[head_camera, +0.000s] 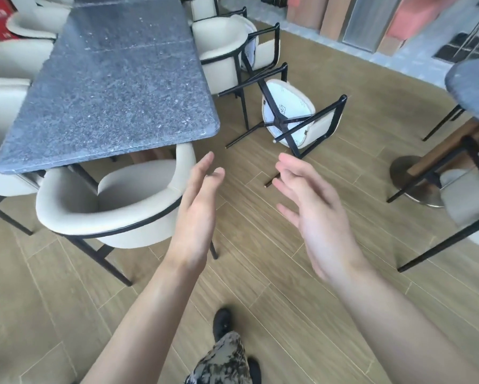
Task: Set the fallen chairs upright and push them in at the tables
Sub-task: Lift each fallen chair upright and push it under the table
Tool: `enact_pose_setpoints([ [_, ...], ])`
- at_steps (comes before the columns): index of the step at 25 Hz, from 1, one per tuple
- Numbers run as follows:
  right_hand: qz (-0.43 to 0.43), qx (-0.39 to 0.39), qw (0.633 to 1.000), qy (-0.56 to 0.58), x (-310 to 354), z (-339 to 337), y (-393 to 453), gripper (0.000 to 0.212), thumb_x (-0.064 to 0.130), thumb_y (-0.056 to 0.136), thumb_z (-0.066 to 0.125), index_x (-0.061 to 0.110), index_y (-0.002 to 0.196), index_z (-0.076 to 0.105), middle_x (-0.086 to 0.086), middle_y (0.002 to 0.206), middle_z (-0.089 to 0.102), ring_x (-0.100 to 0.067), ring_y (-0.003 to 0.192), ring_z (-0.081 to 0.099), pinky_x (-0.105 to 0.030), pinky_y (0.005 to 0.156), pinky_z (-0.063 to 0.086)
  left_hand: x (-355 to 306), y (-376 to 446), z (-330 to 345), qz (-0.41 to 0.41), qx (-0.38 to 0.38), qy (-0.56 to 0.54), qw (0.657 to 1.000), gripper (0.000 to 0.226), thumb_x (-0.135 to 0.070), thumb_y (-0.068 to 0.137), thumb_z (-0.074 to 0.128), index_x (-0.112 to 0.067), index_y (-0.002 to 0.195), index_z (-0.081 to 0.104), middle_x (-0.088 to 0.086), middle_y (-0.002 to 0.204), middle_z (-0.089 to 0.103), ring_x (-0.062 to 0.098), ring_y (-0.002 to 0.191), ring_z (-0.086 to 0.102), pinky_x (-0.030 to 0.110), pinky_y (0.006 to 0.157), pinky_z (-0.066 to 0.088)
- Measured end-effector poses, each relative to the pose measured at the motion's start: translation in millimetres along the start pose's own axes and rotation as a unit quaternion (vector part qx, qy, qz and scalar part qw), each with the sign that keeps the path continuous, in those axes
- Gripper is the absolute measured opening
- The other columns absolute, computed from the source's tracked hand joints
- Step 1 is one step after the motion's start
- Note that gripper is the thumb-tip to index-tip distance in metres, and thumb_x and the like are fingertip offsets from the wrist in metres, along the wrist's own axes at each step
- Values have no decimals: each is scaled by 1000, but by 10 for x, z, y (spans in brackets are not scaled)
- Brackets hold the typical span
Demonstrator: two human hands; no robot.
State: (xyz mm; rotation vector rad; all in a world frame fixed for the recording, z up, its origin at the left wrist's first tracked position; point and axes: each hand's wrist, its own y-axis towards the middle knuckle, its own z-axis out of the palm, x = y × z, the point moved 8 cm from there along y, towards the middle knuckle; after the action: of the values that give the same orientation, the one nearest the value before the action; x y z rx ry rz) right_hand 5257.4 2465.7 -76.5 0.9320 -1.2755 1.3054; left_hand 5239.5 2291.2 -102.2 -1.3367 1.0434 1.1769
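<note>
Reaching forward over the wooden floor (260, 245), both hands are held out with nothing in them. The left hand (198, 214) has its fingers straight and close together, palm turned inward, its grip open and touching nothing. The right hand (313, 214) has fingers spread and lightly bent, its grip likewise open and clear of everything. Beyond the hands, a fallen chair (291, 115) lies tipped on the floor, its white seat underside and black legs facing the camera, near the corner of the dark stone desk (113, 84). Behind it a second tipped chair (260, 51) leans against an upright cream chair (219, 48) at the desk's side. Just left of the left hand, a cream armchair (111, 206) stands upright, its seat partly under the desk's near edge. Another chair (465, 195) stands at the right by a second desk (471, 81).
</note>
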Motion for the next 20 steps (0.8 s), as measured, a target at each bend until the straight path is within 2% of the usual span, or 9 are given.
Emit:
enact_pose_setpoints([
  [4,-4,-15,1000,0,89,-216,347,28,28,99,57,36,125,67,18,133,65,2,124,58,-40,114,42,-41,416,361,3,41,10,999,50,-66,77,51,-65,127,51,-55,121,47,-26,128,35,36,121,27],
  [10,1,-33,999,2,221,-435,1292,25,25,100,57,35,119,69,19,129,67,2,122,60,-39,114,42,-84,1353,811,-1,62,13,998,55,-64,79,51,-61,134,51,-51,128,48,-30,122,37,40,121,26],
  [16,30,-22,999,-8,315,-570,2371,24,27,101,54,39,112,72,16,127,68,-2,118,64,-40,106,50,-192,2416,1198,-19,55,10,998,53,-65,79,52,-64,131,52,-56,115,52,-33,116,40,38,119,29],
  [20,42,-45,998,6,396,-827,2971,23,28,101,55,37,107,75,12,125,71,-3,110,69,-37,100,53,-241,3001,1533,-26,60,7,998,51,-62,81,53,-60,132,53,-54,111,54,-33,112,43,34,117,31],
])
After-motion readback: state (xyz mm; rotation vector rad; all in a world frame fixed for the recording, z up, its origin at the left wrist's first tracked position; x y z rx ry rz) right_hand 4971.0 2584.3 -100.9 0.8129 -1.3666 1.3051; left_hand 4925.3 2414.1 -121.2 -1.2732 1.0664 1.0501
